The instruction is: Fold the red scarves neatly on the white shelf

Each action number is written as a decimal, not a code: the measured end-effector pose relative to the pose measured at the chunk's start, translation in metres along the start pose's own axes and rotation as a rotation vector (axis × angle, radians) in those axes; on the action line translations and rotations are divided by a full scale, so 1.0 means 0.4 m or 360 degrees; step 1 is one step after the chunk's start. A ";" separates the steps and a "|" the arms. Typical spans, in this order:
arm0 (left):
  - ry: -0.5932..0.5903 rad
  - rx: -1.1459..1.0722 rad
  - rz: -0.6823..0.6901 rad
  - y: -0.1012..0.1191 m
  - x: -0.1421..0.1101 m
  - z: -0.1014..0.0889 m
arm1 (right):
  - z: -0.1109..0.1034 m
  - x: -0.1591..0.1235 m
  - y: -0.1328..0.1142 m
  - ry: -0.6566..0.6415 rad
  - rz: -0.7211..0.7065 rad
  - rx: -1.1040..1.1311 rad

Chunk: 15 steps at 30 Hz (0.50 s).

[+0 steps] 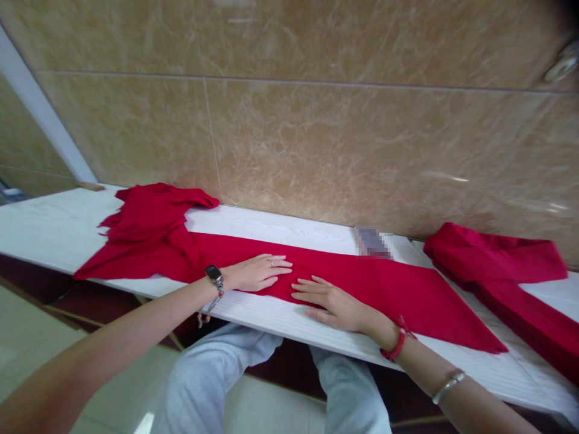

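Cloth (362, 283) of plain deep red lies along the bench (271, 313), flat and smooth from the middle to the right, where it ends in a sharp corner on the near side. At left it meets a rumpled heap (149, 217) of the same red; whether both are one piece, I cannot tell. Two hands rest on the flat part: the left hand (257, 272) palm down, the right hand (337, 306) at its near edge. On both, the fingers are straight and slightly parted, gripping nothing. One second cloth (497, 259), also red and loosely folded, lies far right. Counted too: one watch (214, 274), one ring (271, 263), one red bracelet (398, 348), one silver bangle (447, 386), and one blurred flat thing (373, 242) at the cloth's far edge, before the brown wall (289, 138).
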<state>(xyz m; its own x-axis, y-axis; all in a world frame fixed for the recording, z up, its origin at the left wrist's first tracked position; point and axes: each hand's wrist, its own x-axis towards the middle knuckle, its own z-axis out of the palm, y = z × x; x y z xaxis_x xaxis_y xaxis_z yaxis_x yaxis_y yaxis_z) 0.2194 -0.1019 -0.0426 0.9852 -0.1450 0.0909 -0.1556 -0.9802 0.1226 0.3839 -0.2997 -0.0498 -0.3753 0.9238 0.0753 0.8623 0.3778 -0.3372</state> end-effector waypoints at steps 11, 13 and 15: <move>-0.0147 0.0157 -0.0381 -0.086 0.149 0.010 | -0.009 0.002 -0.012 -0.0036 -0.0013 -0.0028; -0.0066 0.0200 -0.0442 -0.081 0.154 0.019 | -0.010 0.001 -0.014 -0.0033 -0.0017 -0.0025; -0.0025 0.0157 -0.0278 -0.070 0.151 0.030 | -0.010 0.000 -0.015 -0.0025 -0.0013 -0.0022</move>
<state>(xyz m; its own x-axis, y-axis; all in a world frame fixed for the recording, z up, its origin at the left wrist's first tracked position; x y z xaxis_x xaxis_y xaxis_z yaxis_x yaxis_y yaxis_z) 0.2840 -0.0849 -0.0523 0.9978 0.0272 0.0611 0.0249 -0.9990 0.0376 0.3802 -0.3015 -0.0440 -0.3878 0.9196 0.0632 0.8636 0.3864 -0.3237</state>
